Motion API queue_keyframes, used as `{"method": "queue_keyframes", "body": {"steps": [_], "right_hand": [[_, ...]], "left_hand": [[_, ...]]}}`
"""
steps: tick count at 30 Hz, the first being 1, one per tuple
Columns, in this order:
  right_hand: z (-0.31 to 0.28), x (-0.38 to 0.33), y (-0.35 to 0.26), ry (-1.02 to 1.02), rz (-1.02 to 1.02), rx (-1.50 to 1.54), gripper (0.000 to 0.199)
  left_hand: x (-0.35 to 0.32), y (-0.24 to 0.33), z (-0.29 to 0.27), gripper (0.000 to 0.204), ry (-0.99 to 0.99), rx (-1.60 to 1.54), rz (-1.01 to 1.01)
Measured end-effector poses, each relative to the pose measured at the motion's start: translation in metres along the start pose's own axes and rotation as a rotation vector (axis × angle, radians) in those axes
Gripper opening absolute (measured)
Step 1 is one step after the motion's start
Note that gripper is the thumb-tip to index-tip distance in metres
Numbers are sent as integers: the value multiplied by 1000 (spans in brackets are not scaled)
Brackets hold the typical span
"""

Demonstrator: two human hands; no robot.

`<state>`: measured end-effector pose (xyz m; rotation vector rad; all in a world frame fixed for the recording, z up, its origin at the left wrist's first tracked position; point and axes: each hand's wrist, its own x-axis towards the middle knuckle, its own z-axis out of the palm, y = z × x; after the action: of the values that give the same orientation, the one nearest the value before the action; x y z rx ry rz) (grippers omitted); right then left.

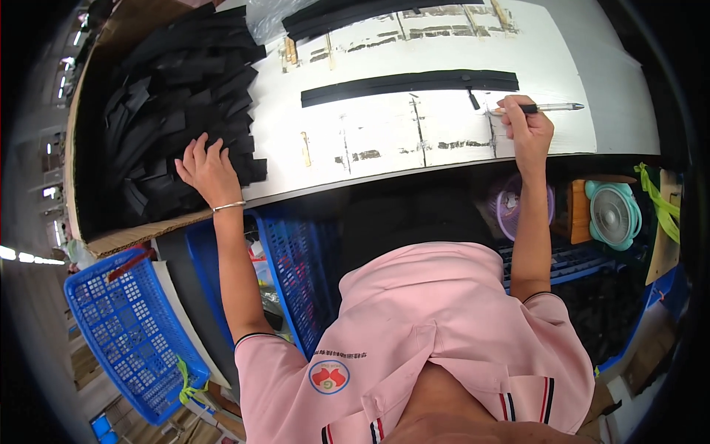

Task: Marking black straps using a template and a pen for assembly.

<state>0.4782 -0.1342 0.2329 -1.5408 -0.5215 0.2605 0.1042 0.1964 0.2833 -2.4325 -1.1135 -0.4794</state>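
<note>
My right hand [529,135] is closed around a pen [563,107] with a clear barrel and a black part at the grip, held above the right side of a white board [543,48]. Beyond that hand, a black zipper [399,87] lies lengthwise on the board, its pull hanging toward me near the right end. At the left, my left hand [209,172] rests on the near right edge of a heap of black zipper strips [181,96], fingers spread and slightly bent. Whether a strip is under the fingertips I cannot tell.
Another black zipper [370,16] lies farther back on the board, among dark line marks and tape bits. A cardboard box [148,231] holds the heap. Below the table edge are blue plastic baskets [133,325], a purple basket [518,211] and a teal fan [614,214].
</note>
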Motion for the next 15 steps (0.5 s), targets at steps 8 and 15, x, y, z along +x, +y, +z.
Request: {"method": "queue_keyframes", "body": {"steps": [8, 15], "right_hand": [[-1, -1, 3, -26, 4, -31, 14], [-3, 0, 2, -36, -25, -51, 14]], "left_hand": [[6, -3, -2, 8, 186, -145, 90], [29, 30, -8, 9, 100, -406, 53]]}}
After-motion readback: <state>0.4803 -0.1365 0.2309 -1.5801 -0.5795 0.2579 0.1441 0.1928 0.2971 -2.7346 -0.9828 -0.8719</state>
